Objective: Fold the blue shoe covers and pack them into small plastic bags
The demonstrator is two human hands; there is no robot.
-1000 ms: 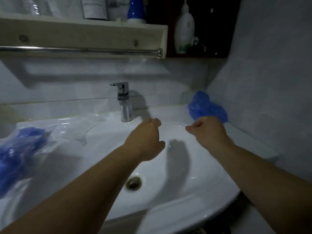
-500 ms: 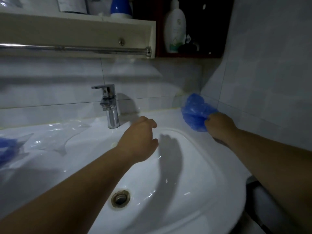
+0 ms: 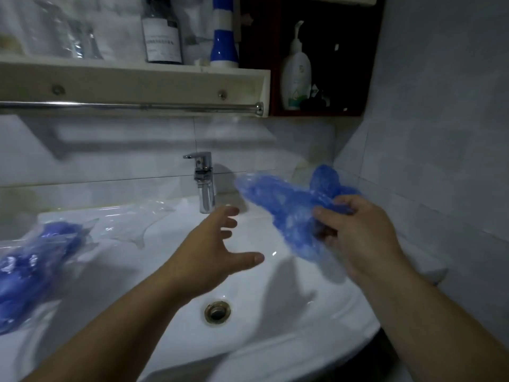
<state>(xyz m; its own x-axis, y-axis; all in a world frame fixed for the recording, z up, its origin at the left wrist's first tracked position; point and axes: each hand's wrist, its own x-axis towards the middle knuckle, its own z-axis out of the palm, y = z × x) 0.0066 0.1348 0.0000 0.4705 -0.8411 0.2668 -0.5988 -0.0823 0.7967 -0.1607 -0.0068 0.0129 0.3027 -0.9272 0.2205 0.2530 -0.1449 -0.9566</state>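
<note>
Nearest, holding nothing in the left hand [image 3: 212, 252], spread straight-fingered above the white sink [image 3: 275, 343]. Off to the left on the desk, a filled bag [image 3: 33, 260] stuffed with blue, then clear plastic bags [image 3: 143, 216] lying flat.

Just beyond, gripping a blue shoe cover [image 3: 278, 208] in the right hand [image 3: 358, 235], fingers curled round one bunched end, aloft over the basin beside the faucet [image 3: 205, 186]. Looks thin, crinkled, half see-through, limp past the grip. Probably weighs next to nothing; soft, a bit slick, easily torn if yanked. Best taken at the gathered rim, one end per hand, then drawn flat for folding.

Farthest, a blue bundle [image 3: 325, 177] in the corner; same piece or another, cannot tell.
</note>
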